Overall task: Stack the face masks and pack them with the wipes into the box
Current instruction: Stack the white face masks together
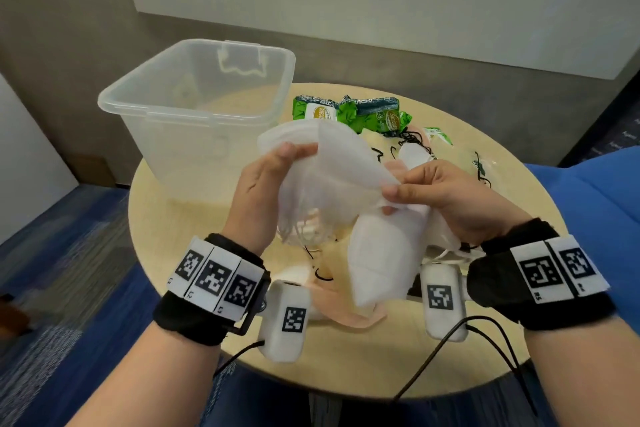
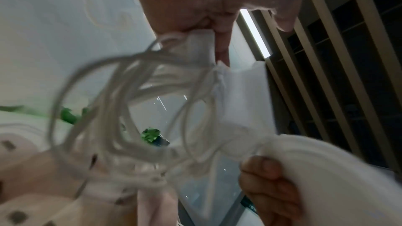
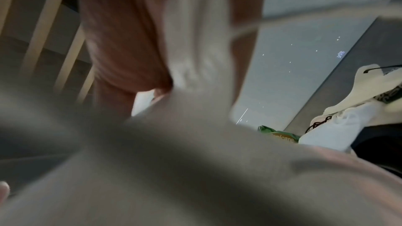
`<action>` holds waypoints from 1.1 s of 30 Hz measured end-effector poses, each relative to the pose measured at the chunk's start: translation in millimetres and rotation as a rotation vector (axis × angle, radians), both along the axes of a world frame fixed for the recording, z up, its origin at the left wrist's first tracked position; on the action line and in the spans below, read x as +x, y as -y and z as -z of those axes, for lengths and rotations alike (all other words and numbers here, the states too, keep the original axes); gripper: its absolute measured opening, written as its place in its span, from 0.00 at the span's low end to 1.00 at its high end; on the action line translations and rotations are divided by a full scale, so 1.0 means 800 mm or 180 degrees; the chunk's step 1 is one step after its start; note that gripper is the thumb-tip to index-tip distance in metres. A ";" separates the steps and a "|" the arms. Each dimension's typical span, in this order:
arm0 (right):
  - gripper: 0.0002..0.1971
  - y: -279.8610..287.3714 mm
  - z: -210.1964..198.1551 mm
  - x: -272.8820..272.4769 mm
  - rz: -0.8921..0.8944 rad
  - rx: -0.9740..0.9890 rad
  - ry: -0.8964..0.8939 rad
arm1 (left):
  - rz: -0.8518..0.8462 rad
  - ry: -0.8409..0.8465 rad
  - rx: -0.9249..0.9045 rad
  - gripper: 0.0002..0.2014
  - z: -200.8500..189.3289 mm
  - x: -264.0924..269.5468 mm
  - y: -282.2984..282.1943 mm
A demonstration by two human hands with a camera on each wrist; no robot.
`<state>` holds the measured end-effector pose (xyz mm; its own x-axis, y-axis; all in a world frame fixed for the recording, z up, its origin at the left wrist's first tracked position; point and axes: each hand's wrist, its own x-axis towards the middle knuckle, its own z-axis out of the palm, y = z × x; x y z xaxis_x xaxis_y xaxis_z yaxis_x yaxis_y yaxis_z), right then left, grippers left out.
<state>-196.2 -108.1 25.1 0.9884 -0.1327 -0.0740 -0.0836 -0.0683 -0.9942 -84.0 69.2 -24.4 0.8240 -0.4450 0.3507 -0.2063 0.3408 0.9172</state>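
Above the middle of the round table (image 1: 173, 211) both hands hold white face masks (image 1: 332, 177). My left hand (image 1: 277, 166) pinches the top edge of a small stack; its white ear loops (image 2: 121, 109) dangle below. My right hand (image 1: 415, 194) pinches the other end, and one more white mask (image 1: 377, 253) hangs from it. Further masks, white and pink (image 1: 346, 308), lie on the table under my wrists. Green wipes packs (image 1: 363, 113) lie behind the masks. The clear plastic box (image 1: 194, 97) stands open and holds nothing, at the back left.
More masks with black loops (image 1: 415, 149) and a small green packet (image 1: 440, 135) lie at the back right. A blue seat (image 1: 595, 211) borders the table's right side. Blue carpet (image 1: 69, 270) lies to the left. Cables (image 1: 450, 350) trail off the front edge.
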 end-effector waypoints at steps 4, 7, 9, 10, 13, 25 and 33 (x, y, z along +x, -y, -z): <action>0.10 0.000 0.003 0.007 0.0468 -0.0329 -0.0019 | 0.0110 0.0145 0.0139 0.11 -0.007 -0.010 0.008; 0.10 0.003 0.006 0.009 0.0699 -0.0527 0.0075 | -0.0165 0.0087 0.0170 0.09 -0.005 -0.008 0.011; 0.07 0.007 0.008 0.009 0.0911 -0.0787 0.0211 | -0.0308 0.0040 0.0130 0.10 -0.003 -0.005 0.011; 0.05 0.010 0.009 0.009 0.1001 -0.0901 0.0275 | -0.0360 0.0043 0.0121 0.11 -0.002 -0.004 0.011; 0.02 0.017 0.005 0.003 0.1108 -0.1185 0.0350 | -0.0526 0.0112 0.0162 0.12 0.001 0.001 0.008; 0.20 0.003 -0.026 -0.001 0.1421 -0.0855 0.1640 | -0.0974 0.0110 0.0154 0.08 0.007 0.014 0.002; 0.15 -0.024 -0.038 0.004 0.0289 0.0546 0.1682 | -0.0860 0.0137 0.0127 0.04 0.011 0.010 0.004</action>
<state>-193.0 -88.8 55.7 0.8821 -0.2486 0.4001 0.4308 0.0824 -0.8987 -75.8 66.0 -32.8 0.8994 -0.2254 0.3746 -0.3239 0.2319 0.9172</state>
